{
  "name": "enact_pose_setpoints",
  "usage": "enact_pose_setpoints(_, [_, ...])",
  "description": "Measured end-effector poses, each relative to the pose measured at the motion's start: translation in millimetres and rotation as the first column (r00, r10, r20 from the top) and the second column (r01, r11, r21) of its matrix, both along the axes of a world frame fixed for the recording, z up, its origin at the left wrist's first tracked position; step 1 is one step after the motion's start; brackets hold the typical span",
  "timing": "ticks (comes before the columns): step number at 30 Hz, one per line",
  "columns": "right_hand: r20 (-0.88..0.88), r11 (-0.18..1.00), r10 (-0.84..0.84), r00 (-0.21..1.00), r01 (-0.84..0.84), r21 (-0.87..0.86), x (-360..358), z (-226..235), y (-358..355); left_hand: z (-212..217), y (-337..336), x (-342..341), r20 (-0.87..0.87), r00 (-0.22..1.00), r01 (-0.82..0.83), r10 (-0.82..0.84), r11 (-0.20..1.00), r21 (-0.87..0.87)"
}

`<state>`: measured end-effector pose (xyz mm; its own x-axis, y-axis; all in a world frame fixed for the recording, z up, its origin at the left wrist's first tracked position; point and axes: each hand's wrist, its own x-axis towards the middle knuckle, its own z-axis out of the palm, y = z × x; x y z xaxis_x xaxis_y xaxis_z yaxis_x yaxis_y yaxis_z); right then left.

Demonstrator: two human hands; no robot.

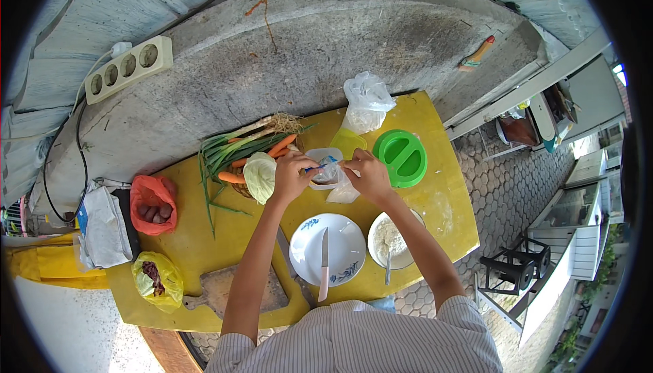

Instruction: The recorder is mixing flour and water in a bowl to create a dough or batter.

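Note:
Both hands meet over the middle of the yellow table, fingers pinched. My left hand (292,177) grips one side of a small blue-and-clear plastic packet (328,161). My right hand (369,174) pinches the packet's other side; its contents are too small to make out. Beneath them stands a translucent square tub (315,184), partly hidden by the fingers. A yellow lid (349,142) lies just behind it, and a round green lid (400,159) sits right of my right hand. Beside my left hand is a pale cabbage (259,177).
Near me are a white plate (306,237) with a knife (324,264) across it and a bowl of white flour (390,238) with a spoon. Carrots (282,145) and green onions (224,155) lie at the back. A cutting board (245,291), red bag (153,203) and yellow bag (158,281) are left.

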<state>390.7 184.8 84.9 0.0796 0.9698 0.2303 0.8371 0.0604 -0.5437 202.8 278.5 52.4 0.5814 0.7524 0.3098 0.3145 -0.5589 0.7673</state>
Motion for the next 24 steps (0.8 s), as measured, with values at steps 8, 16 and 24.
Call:
enact_pose_setpoints(8, [0.085,0.991,0.061,0.995,-0.07,0.11,-11.6,-12.8,12.5,-6.5,-0.2,-3.6,0.03,1.0,-0.003,0.002,1.0,0.014])
enact_pose_setpoints(16, [0.339,0.946,0.279,0.898,-0.317,0.063,-1.3,-7.7,27.7,-0.7,-0.6,-3.1,-0.024,1.0,-0.01,0.01,1.0,-0.013])
enact_pose_setpoints(24, [0.294,0.885,0.463,0.836,-0.455,-0.098,7.3,2.9,24.5,22.4,-5.1,2.8,-0.366,0.926,0.042,0.097,0.934,0.355])
